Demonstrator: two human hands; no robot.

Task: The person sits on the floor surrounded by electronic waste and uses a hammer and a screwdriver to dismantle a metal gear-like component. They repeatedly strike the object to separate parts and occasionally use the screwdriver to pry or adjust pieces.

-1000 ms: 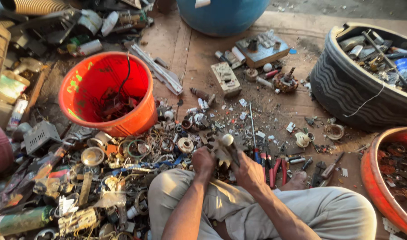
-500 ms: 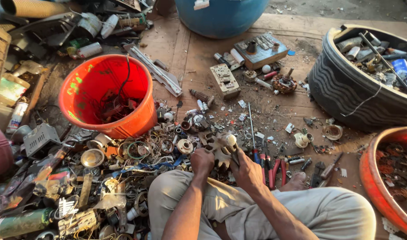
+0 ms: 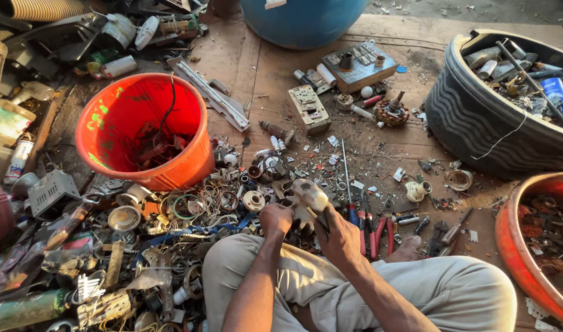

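I sit cross-legged on the ground among scrap. My right hand (image 3: 338,235) grips a hammer (image 3: 310,195) whose worn metal head sits just above and between my hands. My left hand (image 3: 275,218) is closed on a small dark metal scrap part (image 3: 301,219) held low in front of my knees, right under the hammer head. Red-handled pliers (image 3: 372,232) and a screwdriver (image 3: 347,184) lie on the ground just right of my right hand.
An orange bucket (image 3: 198,161) with wires stands at the left. A black tyre tub (image 3: 478,129) of scrap sits at the right, an orange basin (image 3: 513,246) below it. A blue barrel (image 3: 303,21) stands at the top. Loose metal parts cover the ground at the left.
Both hands stay together in front of my knees. The hammer head has shifted only slightly over the part; the view has drifted a little.
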